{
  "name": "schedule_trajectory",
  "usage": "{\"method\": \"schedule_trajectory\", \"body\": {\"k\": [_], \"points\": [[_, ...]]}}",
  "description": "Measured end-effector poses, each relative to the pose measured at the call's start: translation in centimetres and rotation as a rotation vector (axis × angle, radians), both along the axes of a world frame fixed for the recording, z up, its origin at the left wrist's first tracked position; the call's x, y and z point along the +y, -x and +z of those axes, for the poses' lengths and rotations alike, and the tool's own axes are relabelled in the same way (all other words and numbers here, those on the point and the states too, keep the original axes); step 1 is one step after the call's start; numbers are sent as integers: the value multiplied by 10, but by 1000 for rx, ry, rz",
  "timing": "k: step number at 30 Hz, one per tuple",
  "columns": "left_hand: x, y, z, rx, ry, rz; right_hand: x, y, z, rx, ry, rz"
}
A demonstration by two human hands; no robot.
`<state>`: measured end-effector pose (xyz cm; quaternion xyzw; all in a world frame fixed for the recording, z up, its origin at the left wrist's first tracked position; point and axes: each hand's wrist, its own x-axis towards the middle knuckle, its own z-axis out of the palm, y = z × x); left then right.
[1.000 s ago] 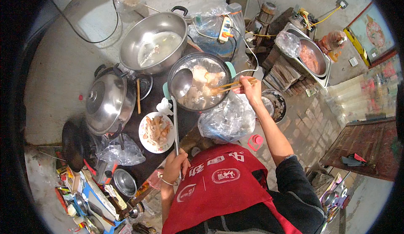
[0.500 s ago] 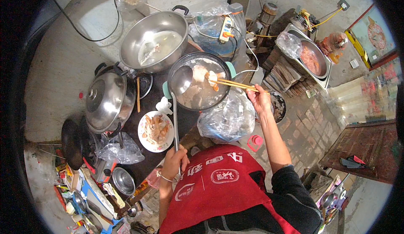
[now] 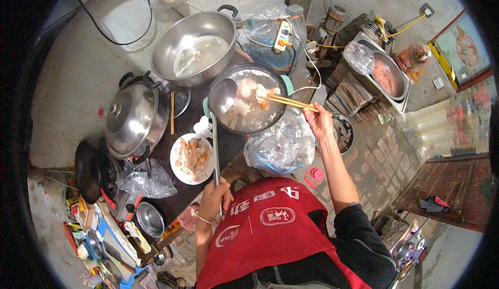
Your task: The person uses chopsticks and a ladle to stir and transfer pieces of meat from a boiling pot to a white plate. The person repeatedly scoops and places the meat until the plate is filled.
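Note:
My left hand (image 3: 216,199) is closed round the handle of a long metal ladle (image 3: 223,97), whose bowl rests over the left side of a dark pot (image 3: 251,126) with green handles. With my right hand (image 3: 318,121) I grip a pair of wooden chopsticks (image 3: 291,102). Their tips pinch a pale and orange-brown piece of food (image 3: 264,95) above the cloudy liquid in the pot. More pale pieces lie in that liquid. To the left of the ladle handle, a white plate (image 3: 176,173) holds several brownish cooked pieces.
A wide steel pot (image 3: 163,37) with liquid stands behind, left of the dark pot. A lidded steel pot (image 3: 132,117) is at the left. Clear plastic bags (image 3: 280,143) lie right of the table. A power strip (image 3: 282,36) with cords sits behind the pot.
The view has shifted slightly. The chopsticks still pinch the food piece, which has turned a little over the pot. Both hands keep nearly the same places.

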<state>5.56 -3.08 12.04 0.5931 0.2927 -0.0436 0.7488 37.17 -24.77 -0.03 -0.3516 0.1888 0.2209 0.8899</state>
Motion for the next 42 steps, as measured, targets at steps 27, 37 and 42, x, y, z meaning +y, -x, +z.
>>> {"method": "schedule_trajectory", "body": {"k": [27,37,42], "points": [[21,108,42,-18,-112,425,191,174,33,-1324,455,655],[29,93,28,-77,-47,289,150,164,80,-1140,583,596],[29,79,32,-97,55,259,70,116,118,-812,390,275]]}}
